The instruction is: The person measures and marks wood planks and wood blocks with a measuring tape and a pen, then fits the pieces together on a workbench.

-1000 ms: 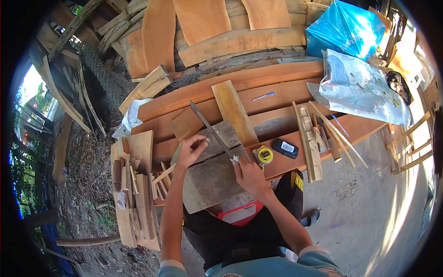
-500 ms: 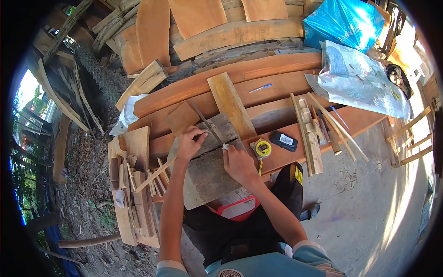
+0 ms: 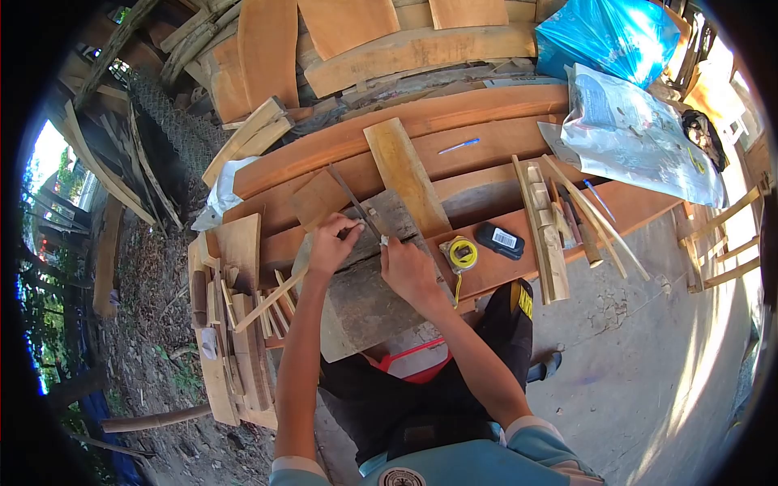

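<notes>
A thin dark file-like bar (image 3: 348, 192) slants over a worn wooden board (image 3: 369, 304) in front of me. My right hand (image 3: 411, 274) is closed around its near end, where a small pale bit shows at the fingertips. My left hand (image 3: 334, 245) is pinched just left of the bar, above the board; whatever sits between those fingers is too small to make out. Beyond the hands, a square brown wood piece (image 3: 318, 202) lies by the bar's far end, and a yellowish plank (image 3: 408, 174) runs away from the board.
Right of the board are a yellow tape measure (image 3: 462, 254) and a black case (image 3: 498, 241). Wood strips and tools (image 3: 579, 223) lie further right, with a blue pen (image 3: 459, 147) behind. Scrap wood (image 3: 243, 324) is stacked at left. Plastic sheeting (image 3: 636, 142) covers the far right.
My right hand and the bar have slid up and to the left, so the bar's far end reaches further out. The left hand has shifted only slightly.
</notes>
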Demonstrator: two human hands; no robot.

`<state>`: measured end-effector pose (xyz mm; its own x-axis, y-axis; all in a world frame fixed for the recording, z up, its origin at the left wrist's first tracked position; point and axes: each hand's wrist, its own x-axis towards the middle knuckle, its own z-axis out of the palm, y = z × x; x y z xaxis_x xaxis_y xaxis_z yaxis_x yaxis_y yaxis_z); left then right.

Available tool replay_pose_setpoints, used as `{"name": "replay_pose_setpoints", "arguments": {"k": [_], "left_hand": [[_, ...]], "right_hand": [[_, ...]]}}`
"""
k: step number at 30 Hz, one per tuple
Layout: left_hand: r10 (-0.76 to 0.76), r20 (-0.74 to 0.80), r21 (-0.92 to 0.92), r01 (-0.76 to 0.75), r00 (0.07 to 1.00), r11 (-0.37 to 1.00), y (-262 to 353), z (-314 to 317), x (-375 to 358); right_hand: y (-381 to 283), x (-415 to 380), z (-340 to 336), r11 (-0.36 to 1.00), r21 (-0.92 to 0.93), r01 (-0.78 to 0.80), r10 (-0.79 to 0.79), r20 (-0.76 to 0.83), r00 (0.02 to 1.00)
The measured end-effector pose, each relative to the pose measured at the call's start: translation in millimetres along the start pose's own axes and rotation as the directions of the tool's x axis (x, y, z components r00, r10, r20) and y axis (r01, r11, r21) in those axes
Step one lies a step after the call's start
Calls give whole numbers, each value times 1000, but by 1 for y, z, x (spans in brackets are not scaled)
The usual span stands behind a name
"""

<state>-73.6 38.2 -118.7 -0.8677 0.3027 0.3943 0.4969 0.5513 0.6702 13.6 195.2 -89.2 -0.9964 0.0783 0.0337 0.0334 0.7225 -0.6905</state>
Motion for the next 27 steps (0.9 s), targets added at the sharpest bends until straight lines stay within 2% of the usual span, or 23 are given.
{"name": "replay_pose_setpoints", "arguments": {"k": [2, 5, 13, 16, 19, 22, 25, 27], "left_hand": [[12, -10, 5, -12, 1000, 1000, -3, 0, 0], [-49, 9, -2, 49, 999, 999, 4, -1, 0], [-26, -20, 39, 27, 999, 999, 1, -4, -2], [64, -21, 36, -63, 998, 997, -8, 3, 0], [13, 8, 24, -13, 1000, 1000, 0, 1, 0], [-29, 15, 32, 29, 999, 999, 6, -2, -2], [-32, 23, 60, 30, 999, 998, 11, 0, 0], [-37, 54, 107, 31, 998, 994, 20, -3, 0]], "right_hand": [[0, 4, 0, 1000, 1, -7, 7, 4, 1000], [-2, 7, 4, 1000, -1, -3, 3, 9, 1000], [-3, 11, 12, 999, 22, 26, -26, -19, 999], [1, 8, 23, 997, -50, 57, -60, -50, 997], [2, -22, 20, 981, -153, 120, -132, -71, 989], [-3, -63, -17, 978, -204, 46, -24, 112, 993], [35, -88, -57, 957, -287, -45, 20, -88, 996], [98, -94, -80, 934, -330, -140, 67, -222, 973]]}}
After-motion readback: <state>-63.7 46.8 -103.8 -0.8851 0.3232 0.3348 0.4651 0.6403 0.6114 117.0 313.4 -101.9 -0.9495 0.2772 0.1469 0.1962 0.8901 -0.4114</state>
